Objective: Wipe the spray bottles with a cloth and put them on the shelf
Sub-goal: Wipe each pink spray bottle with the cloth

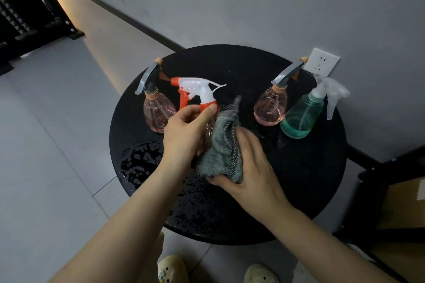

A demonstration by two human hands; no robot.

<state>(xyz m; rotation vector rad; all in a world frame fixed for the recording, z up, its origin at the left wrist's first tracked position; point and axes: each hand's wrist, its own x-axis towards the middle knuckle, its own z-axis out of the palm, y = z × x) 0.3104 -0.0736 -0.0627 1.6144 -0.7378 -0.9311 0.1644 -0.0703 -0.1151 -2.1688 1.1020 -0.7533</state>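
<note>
My left hand [185, 130] grips a clear pinkish spray bottle with an orange and white trigger head [198, 91] at its neck, above the round black table [305, 179]. My right hand [249, 169] presses a grey cloth [219, 147] against the bottle's body, which is mostly hidden by cloth and hand. A pink bottle with a grey trigger [156, 111] stands at the left. Another pink bottle [271, 107] and a green bottle with a clear trigger [302, 116] stand at the right.
Water drops cover the table's near left part [140, 163]. A white wall socket [320, 62] sits behind the right bottles. A black shelf frame [386, 174] with a wooden board stands at the right. Another dark rack [27, 14] is at the far left. My slippers [172, 269] are below.
</note>
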